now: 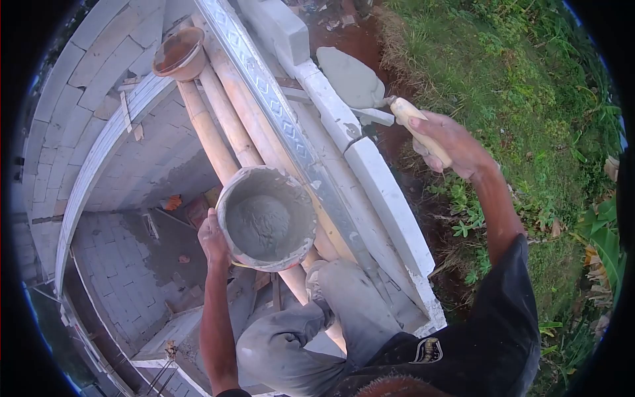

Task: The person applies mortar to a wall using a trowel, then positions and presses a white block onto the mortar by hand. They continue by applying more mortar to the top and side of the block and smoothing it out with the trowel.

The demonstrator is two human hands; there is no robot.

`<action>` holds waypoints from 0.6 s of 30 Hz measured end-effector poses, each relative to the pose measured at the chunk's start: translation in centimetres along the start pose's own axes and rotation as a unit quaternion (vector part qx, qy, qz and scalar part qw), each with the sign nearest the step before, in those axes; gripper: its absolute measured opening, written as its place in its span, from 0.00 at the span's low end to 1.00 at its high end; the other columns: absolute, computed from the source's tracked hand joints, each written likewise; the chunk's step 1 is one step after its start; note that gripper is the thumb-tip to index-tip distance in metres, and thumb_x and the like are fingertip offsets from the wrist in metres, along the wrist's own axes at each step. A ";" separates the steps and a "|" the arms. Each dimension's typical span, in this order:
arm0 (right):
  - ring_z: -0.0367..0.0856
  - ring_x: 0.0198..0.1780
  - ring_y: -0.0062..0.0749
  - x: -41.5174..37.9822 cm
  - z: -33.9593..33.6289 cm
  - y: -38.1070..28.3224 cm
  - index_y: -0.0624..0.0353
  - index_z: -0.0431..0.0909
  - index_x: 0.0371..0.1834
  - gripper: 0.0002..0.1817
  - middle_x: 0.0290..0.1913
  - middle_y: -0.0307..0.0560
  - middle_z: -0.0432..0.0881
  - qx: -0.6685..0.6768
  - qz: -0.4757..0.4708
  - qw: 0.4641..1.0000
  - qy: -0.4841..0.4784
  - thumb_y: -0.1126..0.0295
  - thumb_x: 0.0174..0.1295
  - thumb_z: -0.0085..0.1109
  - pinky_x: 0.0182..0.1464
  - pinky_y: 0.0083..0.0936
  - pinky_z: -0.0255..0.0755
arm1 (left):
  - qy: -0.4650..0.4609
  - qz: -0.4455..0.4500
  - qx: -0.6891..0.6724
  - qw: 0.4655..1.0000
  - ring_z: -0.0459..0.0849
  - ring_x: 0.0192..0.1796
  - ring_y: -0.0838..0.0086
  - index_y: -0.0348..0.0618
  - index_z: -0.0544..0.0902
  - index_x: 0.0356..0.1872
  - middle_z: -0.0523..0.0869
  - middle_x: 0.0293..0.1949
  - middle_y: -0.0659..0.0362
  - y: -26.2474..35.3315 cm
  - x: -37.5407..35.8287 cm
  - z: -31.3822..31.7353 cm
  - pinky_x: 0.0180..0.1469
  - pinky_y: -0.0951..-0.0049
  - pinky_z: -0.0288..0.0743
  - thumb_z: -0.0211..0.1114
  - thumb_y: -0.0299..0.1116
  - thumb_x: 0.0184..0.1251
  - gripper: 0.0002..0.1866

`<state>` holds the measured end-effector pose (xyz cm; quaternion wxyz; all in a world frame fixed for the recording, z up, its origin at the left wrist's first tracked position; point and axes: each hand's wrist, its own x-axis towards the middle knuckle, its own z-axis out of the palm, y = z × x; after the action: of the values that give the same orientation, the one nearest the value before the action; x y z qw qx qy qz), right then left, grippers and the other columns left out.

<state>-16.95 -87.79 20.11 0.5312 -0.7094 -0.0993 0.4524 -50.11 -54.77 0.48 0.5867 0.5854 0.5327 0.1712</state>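
Observation:
My right hand (444,144) is wrapped round the pale wooden handle of a trowel (423,130), held out beyond the block wall. Grey mortar (349,78) covers the trowel's broad blade, which is over the wall's outer side. My left hand (213,239) grips the left side of a round bucket (305,210); some of its fingers are hidden. Wet mortar (259,221) lies inside the bucket, which is above the bamboo poles in front of my knees. White blocks (390,198) form the top course along the wall.
Bamboo poles (210,129) and a patterned metal channel (264,89) run beside the wall. A brown bowl (180,56) rests on the poles farther off. Left and below is a deep block-walled room (126,264); right is a drop to grassy ground (549,152).

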 end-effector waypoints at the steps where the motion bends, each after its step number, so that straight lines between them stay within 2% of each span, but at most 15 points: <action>1: 0.68 0.17 0.12 3.5 -0.2 0.5 0.62 0.73 0.51 0.23 0.27 0.35 0.72 -0.017 -0.011 1.000 0.008 0.51 0.70 0.57 0.16 0.14 0.60 | -0.002 0.002 0.000 1.000 0.74 0.29 0.81 0.35 0.82 0.33 0.80 0.28 0.63 0.2 -0.8 0.5 0.34 0.72 0.70 0.51 0.48 0.81 0.25; 5: 0.70 0.19 0.18 20.9 0.2 6.1 0.61 0.75 0.51 0.23 0.29 0.38 0.74 -0.099 -0.045 0.993 0.049 0.51 0.68 0.58 0.18 0.21 0.65 | 0.019 0.029 0.048 0.998 0.73 0.29 0.80 0.34 0.81 0.32 0.80 0.27 0.63 0.9 -3.8 2.3 0.35 0.72 0.70 0.50 0.49 0.81 0.26; 7: 0.83 0.29 0.31 27.5 1.7 8.0 0.61 0.75 0.55 0.25 0.36 0.47 0.83 -0.225 -0.059 0.964 0.125 0.52 0.65 0.59 0.30 0.32 0.76 | 0.027 0.039 0.071 0.996 0.73 0.30 0.79 0.34 0.81 0.33 0.80 0.27 0.62 0.9 -4.1 2.3 0.36 0.72 0.70 0.50 0.49 0.81 0.26; 8: 0.83 0.29 0.31 29.9 2.7 9.3 0.61 0.75 0.55 0.25 0.36 0.47 0.83 -0.221 -0.057 0.966 0.118 0.52 0.65 0.59 0.30 0.32 0.76 | 0.026 0.033 0.087 0.995 0.73 0.30 0.79 0.33 0.81 0.33 0.79 0.27 0.61 1.0 -4.3 2.1 0.36 0.72 0.70 0.50 0.49 0.81 0.26; 9: 0.85 0.38 0.38 31.5 4.0 10.0 0.60 0.75 0.56 0.25 0.41 0.51 0.84 -0.347 -0.073 0.912 0.204 0.53 0.65 0.58 0.39 0.38 0.77 | 0.024 0.028 0.102 0.994 0.73 0.30 0.78 0.33 0.81 0.33 0.79 0.27 0.60 1.1 -4.4 2.2 0.36 0.72 0.70 0.50 0.48 0.81 0.26; 10: 0.87 0.46 0.46 32.9 4.8 10.4 0.59 0.75 0.57 0.24 0.46 0.56 0.86 -0.463 -0.087 0.834 0.285 0.54 0.64 0.58 0.48 0.45 0.78 | 0.032 0.029 0.092 0.995 0.73 0.30 0.78 0.32 0.81 0.33 0.79 0.27 0.59 1.2 -4.6 2.5 0.37 0.71 0.70 0.49 0.48 0.81 0.26; 11: 0.87 0.46 0.46 34.1 5.1 10.9 0.59 0.75 0.57 0.24 0.46 0.56 0.86 -0.460 -0.086 0.838 0.280 0.54 0.64 0.58 0.48 0.45 0.78 | 0.036 0.027 0.099 0.994 0.73 0.30 0.78 0.32 0.81 0.33 0.79 0.27 0.59 1.4 -4.7 2.4 0.37 0.71 0.70 0.49 0.48 0.81 0.26; 13: 0.83 0.57 0.53 34.8 5.5 11.2 0.55 0.75 0.60 0.23 0.50 0.61 0.85 -0.463 -0.029 0.850 0.250 0.57 0.66 0.56 0.57 0.51 0.74 | 0.027 0.069 0.159 0.985 0.73 0.31 0.77 0.31 0.81 0.34 0.80 0.27 0.59 1.3 -4.8 2.4 0.38 0.70 0.71 0.49 0.48 0.82 0.27; 15: 0.84 0.55 0.53 35.5 5.8 12.2 0.54 0.74 0.61 0.22 0.50 0.60 0.85 -0.488 -0.033 0.837 0.246 0.57 0.66 0.56 0.56 0.51 0.74 | 0.023 0.034 0.152 0.987 0.75 0.31 0.77 0.30 0.81 0.36 0.81 0.29 0.58 0.7 -4.8 2.4 0.38 0.70 0.72 0.48 0.47 0.82 0.27; 17: 0.85 0.53 0.53 35.5 5.9 13.3 0.52 0.73 0.61 0.22 0.50 0.60 0.85 -0.510 -0.039 0.823 0.248 0.58 0.66 0.56 0.55 0.50 0.75 | 0.016 0.041 0.102 0.994 0.71 0.30 0.82 0.36 0.80 0.34 0.77 0.28 0.65 1.2 -4.9 2.8 0.34 0.75 0.67 0.50 0.49 0.81 0.25; 18: 0.85 0.52 0.54 34.1 6.4 13.8 0.52 0.73 0.62 0.22 0.49 0.60 0.85 -0.507 -0.039 0.822 0.257 0.58 0.66 0.56 0.54 0.51 0.75 | 0.015 0.039 0.104 0.994 0.71 0.30 0.82 0.36 0.80 0.34 0.77 0.28 0.65 1.1 -5.0 2.8 0.34 0.75 0.67 0.50 0.49 0.81 0.25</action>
<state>-6.88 -68.07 -9.98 0.1206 -0.9645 -0.2026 0.1187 -49.22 -60.02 2.81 0.5077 0.6606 0.5333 0.1462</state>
